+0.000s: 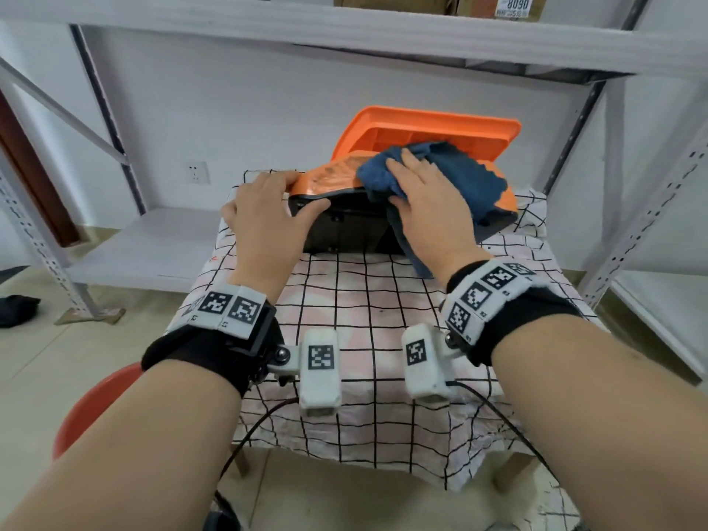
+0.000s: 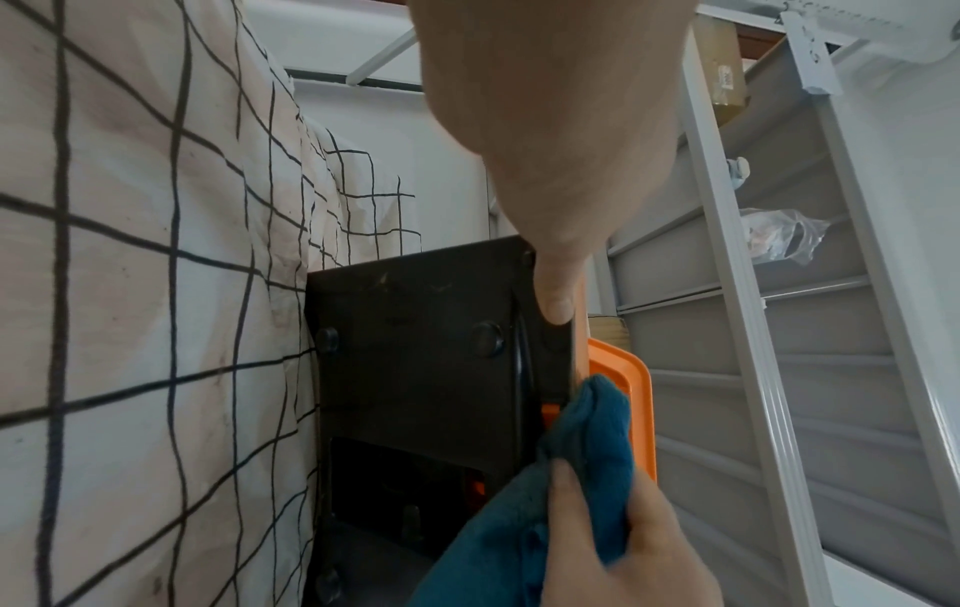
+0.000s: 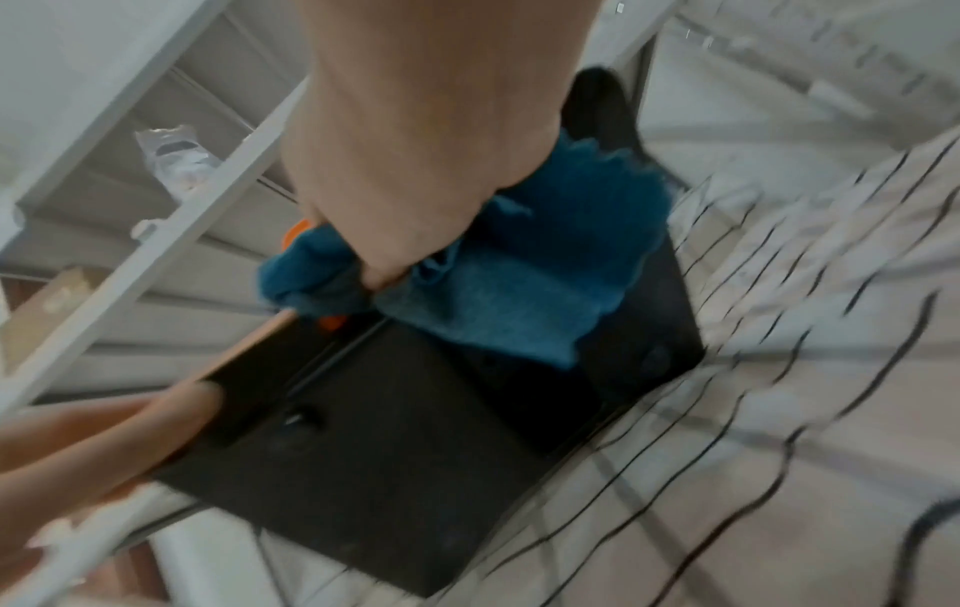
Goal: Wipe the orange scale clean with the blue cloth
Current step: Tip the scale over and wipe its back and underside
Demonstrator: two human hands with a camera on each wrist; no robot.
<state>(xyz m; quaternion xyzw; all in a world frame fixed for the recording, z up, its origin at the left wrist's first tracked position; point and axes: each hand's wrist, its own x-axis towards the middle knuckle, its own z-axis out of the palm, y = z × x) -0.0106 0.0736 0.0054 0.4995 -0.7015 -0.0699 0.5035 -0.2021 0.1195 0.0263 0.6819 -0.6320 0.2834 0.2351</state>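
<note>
Scale: we see the orange scale (image 1: 333, 178) tipped on its side on the counter (image 1: 364, 308), its black underside (image 2: 415, 328) turned toward us and its orange top facing away.
Tray: an orange tray (image 1: 429, 130) stands tilted behind the scale; we cannot tell whether it is joined to the scale or only leaning there.
Cloth: the blue cloth (image 1: 452, 174) lies bunched over the scale's upper edge, one end hanging down the black underside.
Right grip: our right hand (image 1: 425, 208) lies on the cloth, fingers spread over it on top and thumb pinching a fold against the edge, as the right wrist view shows, though that view is smeared by blur.
Left grip: our left hand (image 1: 264, 212) clasps the scale's left corner, fingers curled over the orange rim and thumb pressed on the black face.
Hidden: the scale's display and weighing surface are turned away from us; the cloth covers much of the upper edge.
Counter cover: a checked sheet (image 1: 383, 377) with black grid lines drapes over the counter and hides its legs in part.
Surroundings: grey metal shelving (image 1: 344, 28) stands behind; a cardboard box (image 1: 494, 3) on top is cut off by the frame.
</note>
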